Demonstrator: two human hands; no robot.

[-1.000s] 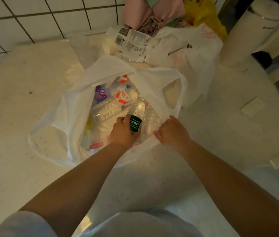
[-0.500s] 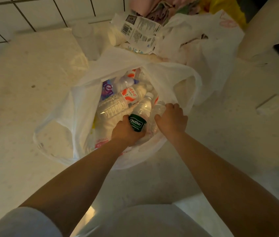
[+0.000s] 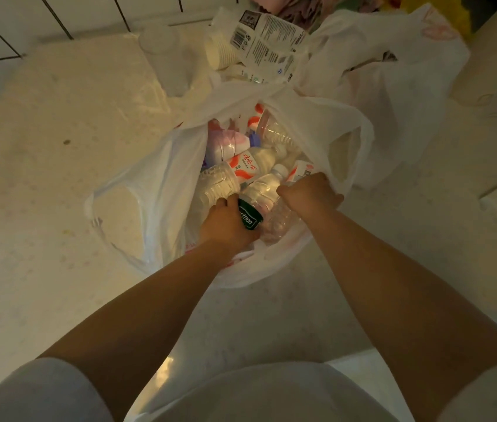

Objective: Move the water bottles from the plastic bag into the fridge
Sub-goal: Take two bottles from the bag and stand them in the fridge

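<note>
2 hands [image 3: 229, 220] [image 3: 309, 191] reach into plastic bag [image 3: 162, 190], gripping bottles [image 3: 257, 196].

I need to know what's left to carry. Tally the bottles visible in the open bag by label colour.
Green label: 1, gripped by the left hand
Red-and-white label: 3
No label visible: 2
Total: 6 visible; more may be hidden.
</note>
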